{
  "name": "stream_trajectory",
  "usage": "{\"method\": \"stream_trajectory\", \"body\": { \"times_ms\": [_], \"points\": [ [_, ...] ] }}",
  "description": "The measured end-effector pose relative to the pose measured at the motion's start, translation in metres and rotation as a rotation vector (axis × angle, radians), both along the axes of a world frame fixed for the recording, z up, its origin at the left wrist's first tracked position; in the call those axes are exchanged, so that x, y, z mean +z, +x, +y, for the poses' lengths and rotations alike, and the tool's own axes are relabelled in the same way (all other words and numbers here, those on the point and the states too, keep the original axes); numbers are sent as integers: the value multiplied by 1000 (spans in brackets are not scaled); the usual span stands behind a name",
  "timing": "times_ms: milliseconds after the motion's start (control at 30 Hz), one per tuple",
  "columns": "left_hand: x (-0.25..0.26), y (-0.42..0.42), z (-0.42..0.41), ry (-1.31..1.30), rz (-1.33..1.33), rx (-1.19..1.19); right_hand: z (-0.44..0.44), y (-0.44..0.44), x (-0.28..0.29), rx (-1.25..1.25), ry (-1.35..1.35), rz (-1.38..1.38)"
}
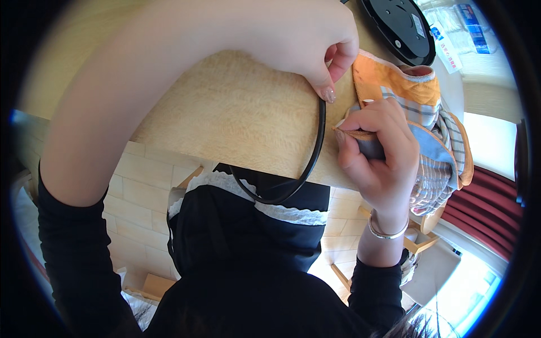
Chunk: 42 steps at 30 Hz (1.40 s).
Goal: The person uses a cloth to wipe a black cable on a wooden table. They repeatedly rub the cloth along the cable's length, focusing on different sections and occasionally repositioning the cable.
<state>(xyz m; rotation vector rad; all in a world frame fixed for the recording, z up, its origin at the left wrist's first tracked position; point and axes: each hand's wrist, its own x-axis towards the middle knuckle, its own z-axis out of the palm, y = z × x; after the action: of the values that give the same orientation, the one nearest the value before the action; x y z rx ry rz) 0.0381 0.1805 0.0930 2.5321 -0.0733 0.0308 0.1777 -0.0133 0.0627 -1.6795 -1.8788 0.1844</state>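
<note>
My left hand (334, 55) reaches across over the wooden tabletop (236, 114), its thumb and fingers pinching a black cable (319, 139). From the thumb the cable runs toward me, drops over the table's near edge and loops above my lap. My right hand (384, 148), with a bracelet at the wrist, pinches a corner of orange-trimmed cloth (397, 86) between thumb and forefinger. The cloth is bunched, with orange, blue, plaid and striped areas; whether it is one towel or more I cannot tell. The cable and the pinched corner are apart, a small gap between them.
A black round appliance base (399, 27) with screws and a label lies at the far right. Beside it is clear plastic packaging (460, 29) bearing writing. A red curtain (486, 207) hangs at right, and a wooden chair (422, 241) stands below on the tiled floor (139, 186).
</note>
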Motion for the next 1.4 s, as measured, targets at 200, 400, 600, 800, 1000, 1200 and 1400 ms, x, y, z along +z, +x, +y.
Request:
{"method": "stream_trajectory", "body": {
  "times_ms": [200, 400, 600, 800, 1000, 1200, 1400],
  "points": [
    [34, 25, 0, -39, 406, 86, 4, -2, -5, -30, 25, -22],
    [32, 23, 24, -199, 546, -76, 9, -12, -5, -29, 91, -74],
    [1, 35, 45, -256, 503, -200, 8, -9, -6, -67, 50, -123],
    [-6, 25, 46, -270, 476, -162, 6, -9, -3, 3, 4, -86],
    [-15, 27, 44, -286, 437, -151, 9, -6, -9, 1, 39, -106],
    [-21, 31, 41, -294, 414, -148, 9, -6, -10, 57, 53, -126],
    [-22, 29, 36, -296, 411, -129, 7, -8, -10, 45, 55, -107]
  ]
}}
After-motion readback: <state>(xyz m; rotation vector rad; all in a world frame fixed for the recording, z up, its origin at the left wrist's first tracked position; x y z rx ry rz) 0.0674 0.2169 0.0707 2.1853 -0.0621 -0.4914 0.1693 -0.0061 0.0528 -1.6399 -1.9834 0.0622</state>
